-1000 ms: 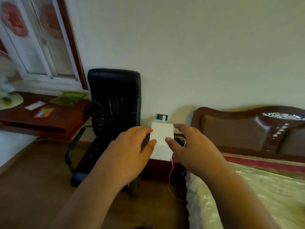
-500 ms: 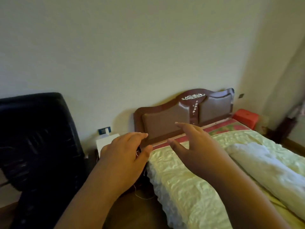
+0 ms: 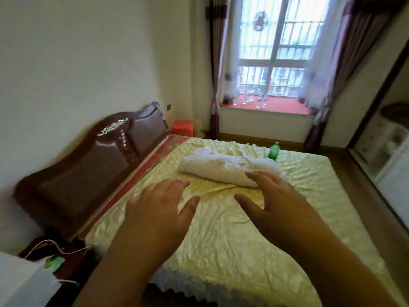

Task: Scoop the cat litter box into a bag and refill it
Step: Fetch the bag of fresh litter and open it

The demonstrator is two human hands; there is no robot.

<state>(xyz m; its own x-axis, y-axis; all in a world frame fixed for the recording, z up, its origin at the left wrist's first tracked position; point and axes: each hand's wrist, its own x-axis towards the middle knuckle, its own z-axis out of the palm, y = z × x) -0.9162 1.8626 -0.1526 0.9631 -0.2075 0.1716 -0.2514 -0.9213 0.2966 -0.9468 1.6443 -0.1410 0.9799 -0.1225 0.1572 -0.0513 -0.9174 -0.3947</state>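
Crinkled satin bed (image 3: 232,251) — rolled towel (image 3: 225,166)

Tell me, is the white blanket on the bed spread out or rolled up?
Rolled up. The white blanket lies as one long bundle across the yellow bedspread, which shows bare all around it.

A single head-worn camera looks forward and down across a bed (image 3: 232,229), facing the window (image 3: 274,52) at the far end. The hands (image 3: 159,209) are close below it, the headboard (image 3: 93,169) to the left.
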